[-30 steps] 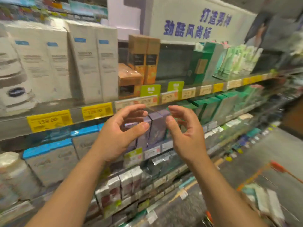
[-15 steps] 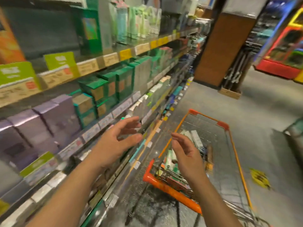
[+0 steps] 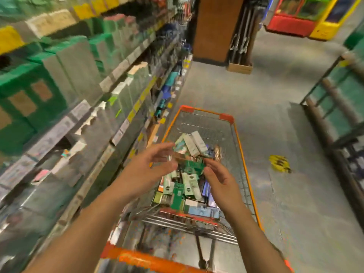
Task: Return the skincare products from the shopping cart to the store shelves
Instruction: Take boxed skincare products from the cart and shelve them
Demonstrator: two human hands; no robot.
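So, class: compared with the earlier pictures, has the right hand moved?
Yes. The right hand has swung away from the shelves and now hovers over the boxes in the cart, empty.

A grey speckled floor (image 3: 266, 91) is seen, bounded by a brown wooden pillar (image 3: 214, 26) and red-and-yellow machines (image 3: 307, 18).

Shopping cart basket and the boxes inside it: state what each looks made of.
Orange-rimmed wire shopping cart: bare grey metal mesh with a dull sheen; the orange rim and corners look like plastic or coating, unclear which. Green and white skincare boxes: probably printed cardboard, judging by flat faces and sharp folded edges; blur hides the finish.
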